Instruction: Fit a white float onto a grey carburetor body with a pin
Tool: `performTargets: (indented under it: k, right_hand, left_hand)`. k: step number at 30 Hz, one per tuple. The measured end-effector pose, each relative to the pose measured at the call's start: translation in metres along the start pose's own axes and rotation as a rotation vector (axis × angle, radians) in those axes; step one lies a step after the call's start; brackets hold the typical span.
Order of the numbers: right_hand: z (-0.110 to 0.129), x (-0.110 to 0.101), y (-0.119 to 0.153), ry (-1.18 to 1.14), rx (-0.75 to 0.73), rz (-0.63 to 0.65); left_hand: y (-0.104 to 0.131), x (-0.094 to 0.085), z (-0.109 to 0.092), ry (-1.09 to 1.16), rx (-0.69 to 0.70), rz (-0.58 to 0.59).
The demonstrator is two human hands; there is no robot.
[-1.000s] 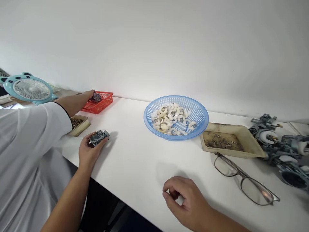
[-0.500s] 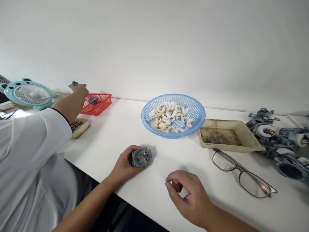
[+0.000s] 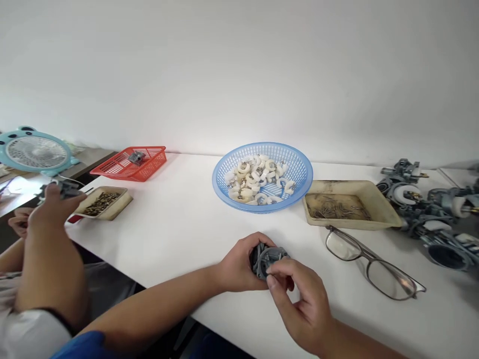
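Observation:
My left hand (image 3: pixel 241 264) is wrapped round a grey metal part (image 3: pixel 270 258) with a round open face, held just over the white table. My right hand (image 3: pixel 305 304) meets it from the right, thumb and forefinger pinched at the part's face. Anything between those fingertips is too small to make out. Beyond the hands stands a blue basket (image 3: pixel 303 192) of white C-shaped pieces (image 3: pixel 245 168). To its right, a cream tray (image 3: pixel 381 212) holds thin metal pins (image 3: pixel 337 212).
Glasses (image 3: pixel 368 257) lie right of my hands, near several grey metal assemblies (image 3: pixel 411 197). At left are a red basket (image 3: pixel 145 172) with one metal part, a small tray (image 3: pixel 121 202) of brass-coloured pieces, a blue fan (image 3: pixel 37 152) and another person's hand (image 3: pixel 52 207) holding a metal part.
My left hand has moved right with the grey part, and my right fingertips now meet it. The other person's arm has drawn back from the red basket towards the lower left, holding a metal part.

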State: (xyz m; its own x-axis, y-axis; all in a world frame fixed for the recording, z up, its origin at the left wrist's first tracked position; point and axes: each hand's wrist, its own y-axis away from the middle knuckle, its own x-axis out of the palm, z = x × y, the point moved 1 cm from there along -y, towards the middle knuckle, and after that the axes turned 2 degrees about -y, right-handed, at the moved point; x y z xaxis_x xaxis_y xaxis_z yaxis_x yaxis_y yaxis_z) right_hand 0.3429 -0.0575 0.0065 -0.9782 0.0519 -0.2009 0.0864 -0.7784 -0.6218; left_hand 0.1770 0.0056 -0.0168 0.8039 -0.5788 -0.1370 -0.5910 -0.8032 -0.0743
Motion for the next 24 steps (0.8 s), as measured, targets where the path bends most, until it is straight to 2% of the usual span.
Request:
performTargets:
  k: [3, 5, 9, 12, 14, 24]
  right_hand:
    - [0.000, -0.003, -0.005, 0.044, -0.013, -0.056]
    - [-0.001, -0.004, -0.008, 0.077, -0.037, -0.081]
    - [-0.004, -0.002, -0.009, 0.136, -0.087, -0.086]
    - [-0.003, 0.003, -0.007, 0.118, -0.126, -0.054]
    - [-0.002, 0.005, -0.006, 0.085, -0.140, -0.039]
    - [0.000, 0.008, -0.002, 0.138, -0.258, 0.029]
  left_hand:
    - [-0.017, 0.011, 0.001, 0.137, 0.030, 0.055]
    - [-0.027, 0.015, 0.002, 0.199, 0.050, 0.048]
    - [-0.039, 0.013, 0.004, 0.260, 0.067, -0.057]
    - [-0.040, 0.008, 0.005, 0.278, 0.060, -0.140]
    - [-0.039, 0.005, 0.004, 0.288, 0.048, -0.152]
    - [-0.039, -0.001, -0.006, 0.361, -0.068, 0.008]
